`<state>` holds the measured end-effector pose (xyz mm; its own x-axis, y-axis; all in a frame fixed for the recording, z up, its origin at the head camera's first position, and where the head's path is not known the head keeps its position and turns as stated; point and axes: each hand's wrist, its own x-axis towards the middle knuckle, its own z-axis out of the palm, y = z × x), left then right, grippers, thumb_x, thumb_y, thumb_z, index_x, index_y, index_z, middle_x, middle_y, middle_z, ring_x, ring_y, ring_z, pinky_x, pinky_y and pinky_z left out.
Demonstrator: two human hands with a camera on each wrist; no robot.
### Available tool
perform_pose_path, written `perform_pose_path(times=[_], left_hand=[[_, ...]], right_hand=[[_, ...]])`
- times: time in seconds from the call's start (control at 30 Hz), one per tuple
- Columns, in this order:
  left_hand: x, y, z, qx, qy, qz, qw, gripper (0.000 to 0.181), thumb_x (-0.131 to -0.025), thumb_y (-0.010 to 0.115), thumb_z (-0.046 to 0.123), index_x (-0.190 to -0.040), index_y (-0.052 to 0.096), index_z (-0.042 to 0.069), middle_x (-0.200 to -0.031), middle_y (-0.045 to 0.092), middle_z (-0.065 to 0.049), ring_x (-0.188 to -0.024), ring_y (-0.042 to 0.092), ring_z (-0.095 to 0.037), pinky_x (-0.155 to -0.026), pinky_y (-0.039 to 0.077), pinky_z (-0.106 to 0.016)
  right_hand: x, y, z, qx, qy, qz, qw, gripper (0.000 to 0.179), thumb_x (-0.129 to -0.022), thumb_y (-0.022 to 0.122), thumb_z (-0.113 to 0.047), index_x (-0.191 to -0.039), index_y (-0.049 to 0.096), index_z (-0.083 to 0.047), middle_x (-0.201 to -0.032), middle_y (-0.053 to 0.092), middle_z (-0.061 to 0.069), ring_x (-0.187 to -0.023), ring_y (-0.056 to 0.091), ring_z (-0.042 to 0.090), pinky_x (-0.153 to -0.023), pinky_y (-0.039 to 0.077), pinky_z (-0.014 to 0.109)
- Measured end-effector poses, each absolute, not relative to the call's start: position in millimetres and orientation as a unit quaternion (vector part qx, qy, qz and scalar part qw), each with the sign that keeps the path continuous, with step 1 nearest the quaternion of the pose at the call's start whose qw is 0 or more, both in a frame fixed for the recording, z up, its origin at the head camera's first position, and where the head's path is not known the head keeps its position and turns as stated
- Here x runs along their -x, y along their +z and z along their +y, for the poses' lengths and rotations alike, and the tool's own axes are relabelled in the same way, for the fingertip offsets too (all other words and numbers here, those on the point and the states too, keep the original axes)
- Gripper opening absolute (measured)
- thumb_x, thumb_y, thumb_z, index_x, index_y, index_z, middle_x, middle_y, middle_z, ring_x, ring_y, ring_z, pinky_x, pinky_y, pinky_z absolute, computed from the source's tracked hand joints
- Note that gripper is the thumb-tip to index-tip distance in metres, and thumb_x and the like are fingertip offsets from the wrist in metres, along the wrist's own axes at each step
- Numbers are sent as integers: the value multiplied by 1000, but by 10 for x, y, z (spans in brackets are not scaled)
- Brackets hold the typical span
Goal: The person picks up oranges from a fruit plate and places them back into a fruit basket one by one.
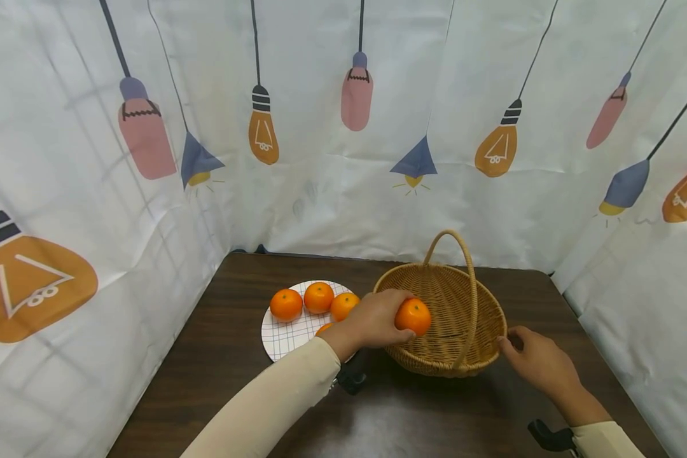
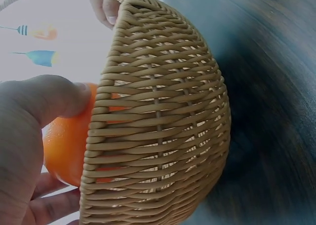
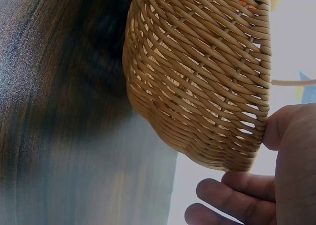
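My left hand grips an orange at the left rim of a wicker basket with a tall arched handle. In the left wrist view the thumb lies on the near side of the fruit, and the basket wall partly hides it. At the basket's right end, my right hand pinches the rim between thumb and fingertips, seen closely in the right wrist view. Left of the basket, several more oranges rest on a round white plate with a grid pattern; my left forearm partly covers one.
Both things stand on a dark brown wooden table. White curtains printed with lamps and bulbs enclose the back and both sides. The arched handle rises between my hands.
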<state>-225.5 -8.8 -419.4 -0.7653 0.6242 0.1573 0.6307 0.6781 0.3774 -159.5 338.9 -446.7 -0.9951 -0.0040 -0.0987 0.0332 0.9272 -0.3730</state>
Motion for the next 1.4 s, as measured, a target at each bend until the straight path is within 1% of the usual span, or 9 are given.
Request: perform_pose_path(times=[0.13,0.33,0.5,0.7,0.9,1.13,1.33,1.4], left_hand=[[2269,-4200,-43,346,-188,-919,5,71,-87,76,48,-146,53,17,-140,59,3,-120,59,-16,-104,43,-40],[2289,-4196,53,349,-151,-925,-7,68,-86,77,49,-142,56,18,-132,63,4,-111,62,-15,-98,46,-42],[2289,-4179,124,343,-106,-933,-24,72,-84,77,52,-144,55,18,-133,63,3,-115,62,-17,-97,46,-43],[2279,-4178,164,335,-70,-939,-36,75,-86,75,54,-147,52,18,-136,62,2,-120,59,-15,-97,45,-43],[2293,-4205,183,338,-50,-939,-44,75,-85,75,55,-146,53,17,-130,65,4,-114,61,-14,-94,46,-42],[2334,-4243,220,328,-28,-943,-56,79,-85,74,58,-148,51,17,-132,65,2,-118,61,-19,-100,44,-46],[2326,-4251,225,321,-22,-945,-53,71,-85,74,56,-141,57,16,-124,67,1,-111,64,-20,-96,46,-45],[2324,-4245,226,321,-20,-945,-51,67,-87,73,53,-141,58,17,-125,67,2,-113,63,-20,-96,46,-46]], right_hand=[[1607,-4468,3399,-12,-191,980,51,72,-102,48,-59,-137,57,3,-106,72,14,-80,68,24,-59,53,47],[1601,-4456,3391,-11,-190,980,50,71,-103,49,-58,-138,57,2,-105,72,13,-79,68,23,-58,52,47],[1600,-4465,3392,-11,-191,980,51,71,-103,48,-59,-139,56,2,-107,72,14,-80,68,23,-59,53,48],[1601,-4479,3395,-13,-195,979,55,72,-103,48,-59,-139,55,2,-110,71,17,-83,69,26,-60,53,49],[1592,-4484,3396,-15,-197,979,54,71,-103,48,-58,-140,54,2,-109,72,16,-80,68,23,-59,53,47],[1585,-4478,3385,-16,-202,978,53,74,-102,48,-60,-141,54,2,-107,72,14,-78,67,21,-57,52,45],[1581,-4481,3377,-14,-205,977,53,72,-103,49,-58,-141,53,3,-106,72,13,-79,67,22,-57,52,45],[1581,-4485,3379,-14,-205,977,53,72,-103,49,-59,-141,54,2,-106,72,13,-79,68,22,-58,52,45]])
